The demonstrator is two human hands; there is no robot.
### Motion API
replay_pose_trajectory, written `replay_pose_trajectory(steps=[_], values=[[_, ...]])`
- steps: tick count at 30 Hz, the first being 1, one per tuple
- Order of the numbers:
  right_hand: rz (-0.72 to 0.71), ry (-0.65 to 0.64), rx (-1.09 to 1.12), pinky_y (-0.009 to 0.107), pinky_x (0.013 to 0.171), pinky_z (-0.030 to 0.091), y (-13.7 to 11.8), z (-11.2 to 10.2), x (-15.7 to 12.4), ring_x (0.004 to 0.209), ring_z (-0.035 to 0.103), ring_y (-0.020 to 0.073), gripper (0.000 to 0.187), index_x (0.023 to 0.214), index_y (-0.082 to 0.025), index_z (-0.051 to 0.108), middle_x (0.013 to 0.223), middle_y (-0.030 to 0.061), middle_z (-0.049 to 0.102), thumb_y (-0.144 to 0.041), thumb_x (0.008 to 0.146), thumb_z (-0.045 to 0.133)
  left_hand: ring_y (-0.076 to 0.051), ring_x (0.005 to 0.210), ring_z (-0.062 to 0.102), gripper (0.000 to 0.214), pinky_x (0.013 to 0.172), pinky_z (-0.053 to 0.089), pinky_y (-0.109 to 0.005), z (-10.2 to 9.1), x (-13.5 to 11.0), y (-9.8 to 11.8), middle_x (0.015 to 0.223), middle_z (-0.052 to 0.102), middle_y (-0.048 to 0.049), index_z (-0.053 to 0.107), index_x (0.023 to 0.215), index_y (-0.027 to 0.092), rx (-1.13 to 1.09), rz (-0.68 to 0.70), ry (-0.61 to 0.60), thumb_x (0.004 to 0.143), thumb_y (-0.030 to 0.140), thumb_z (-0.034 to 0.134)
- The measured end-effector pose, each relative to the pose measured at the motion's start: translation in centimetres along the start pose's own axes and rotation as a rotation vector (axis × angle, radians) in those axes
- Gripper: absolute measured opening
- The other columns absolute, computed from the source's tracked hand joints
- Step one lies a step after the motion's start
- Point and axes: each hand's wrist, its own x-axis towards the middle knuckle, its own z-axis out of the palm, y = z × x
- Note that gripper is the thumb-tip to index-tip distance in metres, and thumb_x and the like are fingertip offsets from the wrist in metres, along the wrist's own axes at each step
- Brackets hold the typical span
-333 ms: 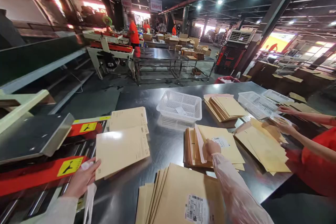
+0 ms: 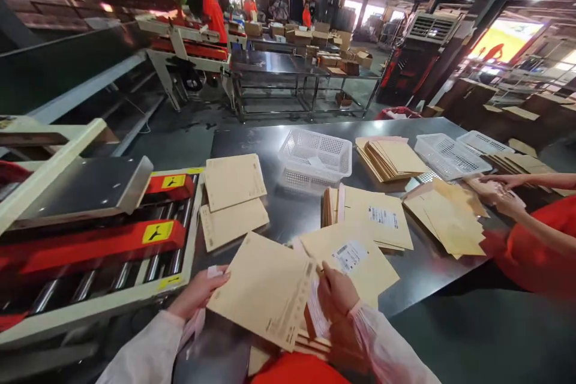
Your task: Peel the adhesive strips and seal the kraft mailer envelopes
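Observation:
My left hand (image 2: pixel 202 293) is closed on the left edge of a flat tan cardboard mailer (image 2: pixel 263 288) printed with small text. A pale strip hangs by that hand. My right hand (image 2: pixel 338 289) is pinched on a tan paper envelope (image 2: pixel 366 264) with a white barcode label. The mailer's right end meets the envelope's opening; whether it is inside I cannot tell. Two similar mailers (image 2: pixel 236 183) lie on the metal table at left. Behind the right hand rests a stack of envelopes (image 2: pixel 360 204). Another envelope stack below is mostly hidden.
White plastic baskets (image 2: pixel 315 155) and more envelope piles (image 2: pixel 391 159) stand on the metal table (image 2: pixel 288 222). A roller conveyor with red rails (image 2: pixel 94 249) runs along the left. At right, a co-worker's hands (image 2: pixel 501 189) are near loose envelopes (image 2: pixel 445 216).
My left hand has lifted a mailer off the left pile and brought it right. My right hand has drawn a labelled envelope off the stack, toward me. The view has tilted down.

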Motion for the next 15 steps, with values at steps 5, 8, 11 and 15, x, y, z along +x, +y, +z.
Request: replay_pose_trajectory(steps=[5, 8, 11, 15], values=[[-0.060, 0.013, 0.036, 0.033, 0.082, 0.053, -1.0, 3.4, -0.7, 0.097, 0.070, 0.0261, 0.051, 0.143, -0.004, 0.046, 0.108, 0.0161, 0.072, -0.024, 0.098, 0.034, -0.024, 0.073, 0.071, 0.051, 0.066, 0.052, -0.030, -0.8, 0.2, -2.5, 0.074, 0.075, -0.0067, 0.067, 0.077, 0.015, -0.016, -0.001, 0.002, 0.040, 0.042, 0.089], [-0.114, 0.025, 0.042, 0.036, 0.078, 0.054, -1.9, 5.2, -0.7, 0.088, 0.070, 0.0261, 0.053, 0.144, -0.002, 0.045, 0.101, 0.0176, 0.073, -0.023, 0.097, 0.032, -0.015, 0.058, 0.062, 0.055, 0.054, 0.045, -0.024, 0.6, -0.1, -4.3, 0.064, 0.068, -0.0005, 0.065, 0.084, 0.015, -0.101, 0.038, 0.056, 0.043, 0.046, 0.086], [-0.149, 0.062, 0.048, 0.039, 0.078, 0.056, -2.9, 6.8, -0.5, 0.088, 0.070, 0.0273, 0.056, 0.145, -0.001, 0.043, 0.102, 0.0197, 0.073, -0.024, 0.096, 0.030, -0.005, 0.037, 0.033, 0.064, 0.040, 0.019, -0.018, 3.6, -0.8, -6.0, 0.045, 0.047, 0.0102, 0.064, 0.099, 0.014, -0.093, 0.026, -0.075, 0.054, 0.057, 0.080], [-0.187, 0.103, 0.055, 0.044, 0.076, 0.057, -4.1, 7.8, -0.6, 0.082, 0.070, 0.0298, 0.057, 0.144, 0.000, 0.045, 0.100, 0.0222, 0.072, -0.025, 0.095, 0.031, -0.006, 0.035, 0.029, 0.045, 0.040, 0.019, -0.020, 9.6, -1.5, -7.3, 0.040, 0.039, 0.0090, 0.064, 0.096, 0.012, 0.098, 0.093, -0.222, 0.081, 0.054, 0.060]])
